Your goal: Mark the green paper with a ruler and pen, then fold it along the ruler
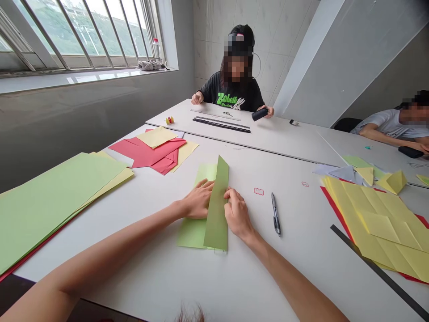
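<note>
One green paper [216, 210] lies on the white table [161, 286], its raised flap grasped between left hand [197, 200] and right hand [237, 213]; uneven pressure or a slip could skew the fold or crumple its edge.

Daylight comes through a long barred window [83, 31], falling across its white sill [67, 81] above a grey wall [83, 134]. Pale tiles [278, 40] cover the far wall, and 2 white tables [301, 214] stand pushed together.
</note>
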`<state>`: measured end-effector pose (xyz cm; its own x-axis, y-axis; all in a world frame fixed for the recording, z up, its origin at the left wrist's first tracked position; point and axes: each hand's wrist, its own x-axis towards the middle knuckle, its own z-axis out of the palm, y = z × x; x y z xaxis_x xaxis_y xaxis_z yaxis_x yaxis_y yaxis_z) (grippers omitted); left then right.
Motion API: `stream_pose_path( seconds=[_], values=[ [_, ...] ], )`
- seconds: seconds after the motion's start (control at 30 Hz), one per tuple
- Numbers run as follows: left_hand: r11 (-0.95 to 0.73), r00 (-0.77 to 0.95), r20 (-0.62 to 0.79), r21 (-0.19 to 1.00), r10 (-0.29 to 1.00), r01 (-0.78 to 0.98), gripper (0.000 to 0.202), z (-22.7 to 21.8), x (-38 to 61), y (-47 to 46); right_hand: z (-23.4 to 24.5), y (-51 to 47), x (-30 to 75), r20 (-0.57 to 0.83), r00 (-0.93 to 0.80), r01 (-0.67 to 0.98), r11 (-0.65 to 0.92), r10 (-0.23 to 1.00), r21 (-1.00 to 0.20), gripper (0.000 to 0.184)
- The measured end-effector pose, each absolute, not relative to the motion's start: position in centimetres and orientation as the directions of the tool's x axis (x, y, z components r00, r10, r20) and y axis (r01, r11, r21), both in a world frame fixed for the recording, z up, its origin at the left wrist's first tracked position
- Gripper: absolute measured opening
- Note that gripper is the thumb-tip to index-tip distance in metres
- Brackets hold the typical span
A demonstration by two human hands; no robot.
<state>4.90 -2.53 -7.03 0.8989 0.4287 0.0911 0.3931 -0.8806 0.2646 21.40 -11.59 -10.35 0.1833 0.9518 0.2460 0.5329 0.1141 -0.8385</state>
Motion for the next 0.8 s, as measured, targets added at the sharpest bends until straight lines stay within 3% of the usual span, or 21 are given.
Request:
stream_pose_path(
  seconds=[0.1, 0.23, 0.37, 0.5, 0.57, 0.7, 0.8],
  values=[
    [-0.865, 0.889, 0.074, 0.281, 0.452, 0.417, 0.057, -7.1, 4.9, -2.5, -9.3, -10.7, 23.1, 0.143, 0.211, 0.412, 0.045, 0.967, -0.91, 0.015],
    [-0.847, 0.877, 0.07, 0.308, 0.475, 0.434, 0.084, -7.4, 4.9, -2.5, -8.6, -8.3, 24.8, 0.187, 0.178, 0.425, 0.096, 0.966, -0.9, 0.004],
    [-0.851, 0.879, 0.077, 0.303, 0.471, 0.429, 0.078, -7.4, 4.9, -2.4, -9.5, -6.0, 24.4, 0.227, 0.178, 0.505, 0.11, 0.957, -0.856, 0.007],
    [-0.867, 0.894, 0.064, 0.281, 0.444, 0.411, 0.043, -7.2, 4.9, -2.5, -10.7, -5.3, 22.9, 0.303, 0.178, 0.583, 0.148, 0.936, -0.799, 0.022],
    [-0.87, 0.895, 0.065, 0.277, 0.441, 0.409, 0.035, -7.1, 4.9, -2.6, -10.9, -5.2, 22.5, 0.321, 0.168, 0.609, 0.158, 0.932, -0.777, 0.024],
    [-0.872, 0.897, 0.074, 0.28, 0.437, 0.402, 0.042, -7.1, 4.8, -2.6, -10.6, -5.1, 23.4, 0.306, 0.161, 0.62, 0.145, 0.938, -0.771, 0.021],
    [-0.857, 0.886, 0.073, 0.301, 0.457, 0.418, 0.067, -7.2, 4.8, -2.6, -9.9, -4.6, 24.9, 0.266, 0.167, 0.608, 0.113, 0.949, -0.786, 0.01]
  ],
)
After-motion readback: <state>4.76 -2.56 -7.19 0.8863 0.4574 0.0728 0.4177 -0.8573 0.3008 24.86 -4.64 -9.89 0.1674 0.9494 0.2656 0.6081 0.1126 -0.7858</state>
